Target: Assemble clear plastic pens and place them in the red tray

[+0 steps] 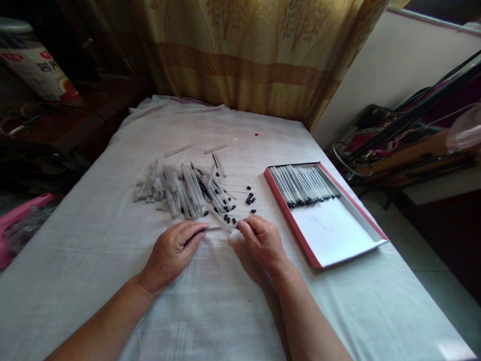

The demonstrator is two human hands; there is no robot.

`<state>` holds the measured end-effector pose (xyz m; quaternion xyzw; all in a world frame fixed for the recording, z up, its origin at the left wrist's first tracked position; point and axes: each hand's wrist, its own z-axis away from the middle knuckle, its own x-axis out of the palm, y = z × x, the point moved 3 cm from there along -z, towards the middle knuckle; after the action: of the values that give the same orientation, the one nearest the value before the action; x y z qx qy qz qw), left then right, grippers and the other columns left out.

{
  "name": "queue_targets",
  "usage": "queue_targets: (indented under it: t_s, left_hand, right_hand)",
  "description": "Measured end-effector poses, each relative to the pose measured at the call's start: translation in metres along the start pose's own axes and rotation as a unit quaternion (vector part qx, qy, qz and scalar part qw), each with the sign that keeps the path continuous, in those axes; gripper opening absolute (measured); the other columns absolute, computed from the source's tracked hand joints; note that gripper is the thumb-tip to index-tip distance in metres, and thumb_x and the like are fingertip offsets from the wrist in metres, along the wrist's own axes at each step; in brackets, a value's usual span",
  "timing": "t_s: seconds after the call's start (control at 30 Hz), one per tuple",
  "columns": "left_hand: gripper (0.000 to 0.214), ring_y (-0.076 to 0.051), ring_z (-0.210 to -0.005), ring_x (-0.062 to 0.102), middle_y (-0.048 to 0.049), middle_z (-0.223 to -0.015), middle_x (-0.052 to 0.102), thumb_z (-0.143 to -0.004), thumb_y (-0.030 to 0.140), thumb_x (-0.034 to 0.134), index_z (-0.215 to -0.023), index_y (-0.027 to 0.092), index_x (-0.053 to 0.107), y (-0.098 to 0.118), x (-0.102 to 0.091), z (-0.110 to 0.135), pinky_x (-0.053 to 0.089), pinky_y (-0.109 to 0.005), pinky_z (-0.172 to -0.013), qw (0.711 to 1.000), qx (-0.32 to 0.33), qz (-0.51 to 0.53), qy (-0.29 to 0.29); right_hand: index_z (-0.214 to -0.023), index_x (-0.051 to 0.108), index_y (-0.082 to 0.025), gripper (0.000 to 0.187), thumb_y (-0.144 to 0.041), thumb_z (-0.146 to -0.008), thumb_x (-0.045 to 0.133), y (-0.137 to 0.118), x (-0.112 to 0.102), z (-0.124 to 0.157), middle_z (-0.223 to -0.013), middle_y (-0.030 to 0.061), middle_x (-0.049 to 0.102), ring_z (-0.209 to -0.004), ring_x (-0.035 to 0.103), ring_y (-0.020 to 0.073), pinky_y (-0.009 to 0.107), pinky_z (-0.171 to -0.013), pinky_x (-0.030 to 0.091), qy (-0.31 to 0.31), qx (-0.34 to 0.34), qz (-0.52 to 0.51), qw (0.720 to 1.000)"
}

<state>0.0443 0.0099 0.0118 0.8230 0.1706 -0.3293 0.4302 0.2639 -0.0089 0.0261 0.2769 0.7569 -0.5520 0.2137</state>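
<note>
A thin grey pen refill (pixel 215 229) runs level between my two hands, just above the cloth. My left hand (pixel 171 253) pinches its left end between thumb and fingers. At the other end, my right hand (pixel 263 241) is closed on a small black pen plug (pixel 237 227), mostly hidden by the thumb. Beyond my hands lies a loose heap of clear pen barrels (pixel 180 188), with dark refills among them. Several loose black plugs (pixel 250 198) are scattered right of the heap.
To the right, a shallow red-sided box (pixel 319 230) holds a row of black-tipped pens (pixel 306 185). The white cloth (pixel 203 311) covers the work surface. A curtain (pixel 244 60) hangs behind it. A pink handle (pixel 26 213) is at the left, a labelled jar (pixel 35 67) at upper left.
</note>
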Motion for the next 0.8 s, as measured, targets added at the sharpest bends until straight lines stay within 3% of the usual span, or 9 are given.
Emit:
queue_targets:
  t_s: [0.1,0.17,0.23,0.43,0.63,0.8]
  left_hand:
    - [0.024,-0.018,-0.088,0.07,-0.005,-0.096,0.075,-0.094,0.031,0.053,-0.104,0.021,0.072,-0.0004,-0.0001,0.0006,0.054,-0.028,-0.082,1.0,0.0,-0.004,-0.004]
    - [0.023,-0.018,-0.088,0.07,-0.0048,-0.096,0.075,-0.094,0.03,0.054,-0.104,0.02,0.071,-0.0006,-0.0004,0.0008,0.054,-0.028,-0.081,1.0,0.002,-0.004,0.0]
    - [0.022,-0.018,-0.088,0.07,-0.0046,-0.095,0.075,-0.093,0.03,0.054,-0.104,0.02,0.071,-0.0006,-0.0007,0.0008,0.054,-0.028,-0.081,1.0,0.006,-0.004,0.006]
    - [0.022,-0.018,-0.088,0.07,-0.0044,-0.095,0.075,-0.093,0.03,0.055,-0.103,0.02,0.071,0.0005,-0.0012,0.0001,0.054,-0.027,-0.08,1.0,0.005,0.0,0.004]
    - [0.022,-0.018,-0.087,0.07,-0.0041,-0.094,0.075,-0.092,0.03,0.055,-0.103,0.021,0.072,-0.0011,-0.0011,0.0006,0.055,-0.028,-0.08,1.0,-0.001,0.007,0.008]
    - [0.021,-0.018,-0.087,0.07,-0.0039,-0.094,0.075,-0.091,0.03,0.056,-0.103,0.023,0.072,-0.0013,-0.0014,0.001,0.055,-0.028,-0.08,1.0,-0.008,0.011,0.009]
  right_hand:
    - [-0.071,0.067,-0.019,0.032,-0.033,-0.094,0.049,0.0011,0.0001,0.001,-0.068,0.0045,0.066,-0.066,0.06,0.0158,0.026,-0.063,0.044,-0.012,0.007,-0.014,1.0]
    - [-0.089,0.069,-0.019,0.02,-0.03,-0.091,0.053,0.0017,-0.0005,0.0016,-0.08,0.0046,0.07,-0.07,0.062,0.0156,0.025,-0.064,0.046,-0.018,0.021,-0.068,0.997]
    - [-0.101,0.067,-0.019,0.019,-0.027,-0.087,0.056,0.0031,-0.0003,0.0021,-0.087,0.0038,0.071,-0.068,0.062,0.0142,0.024,-0.06,0.046,-0.029,0.044,-0.122,0.991]
    - [-0.084,0.068,-0.019,0.017,-0.03,-0.088,0.057,0.0063,0.0009,0.0029,-0.078,0.0029,0.068,-0.069,0.06,0.0148,0.025,-0.061,0.046,-0.044,0.058,-0.111,0.991]
    - [-0.098,0.068,-0.02,0.016,-0.027,-0.086,0.059,0.008,0.0021,0.0039,-0.084,0.0024,0.07,-0.068,0.061,0.0138,0.024,-0.06,0.046,-0.053,0.062,-0.139,0.987]
    - [-0.086,0.069,-0.019,0.015,-0.03,-0.088,0.058,0.0105,0.0032,0.0039,-0.079,0.0028,0.069,-0.067,0.06,0.0145,0.024,-0.059,0.046,-0.054,0.066,-0.123,0.989]
